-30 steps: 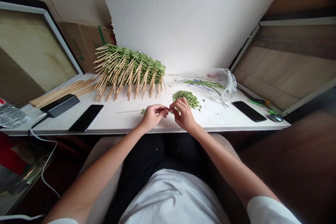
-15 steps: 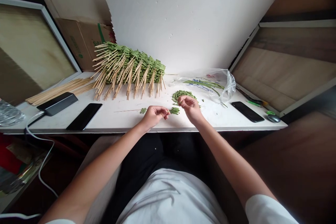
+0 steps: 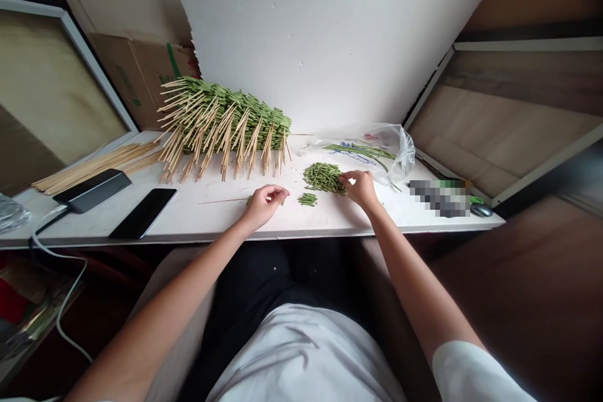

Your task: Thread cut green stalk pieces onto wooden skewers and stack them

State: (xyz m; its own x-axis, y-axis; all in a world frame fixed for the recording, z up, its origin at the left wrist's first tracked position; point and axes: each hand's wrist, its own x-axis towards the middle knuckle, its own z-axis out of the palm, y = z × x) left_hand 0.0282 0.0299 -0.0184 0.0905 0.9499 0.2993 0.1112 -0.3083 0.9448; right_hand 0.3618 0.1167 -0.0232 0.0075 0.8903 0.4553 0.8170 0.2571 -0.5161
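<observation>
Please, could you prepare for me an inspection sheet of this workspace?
Surface: white table; small specks beside the green pile.
Work items: green pile; small green group in front of it; skewer stack farther left; loose sticks.
Clutter: phone, black box, bag and stems, mouse; patch beside mouse is blurred.
Left hand: fingers curled; thin stick shows to its left, whether held cannot be told.
Right hand: fingertips at the pile's right edge; grip unclear.
Cables: white cable hangs below the table, near the black box.
Surroundings: white panel behind; carton behind left.
</observation>
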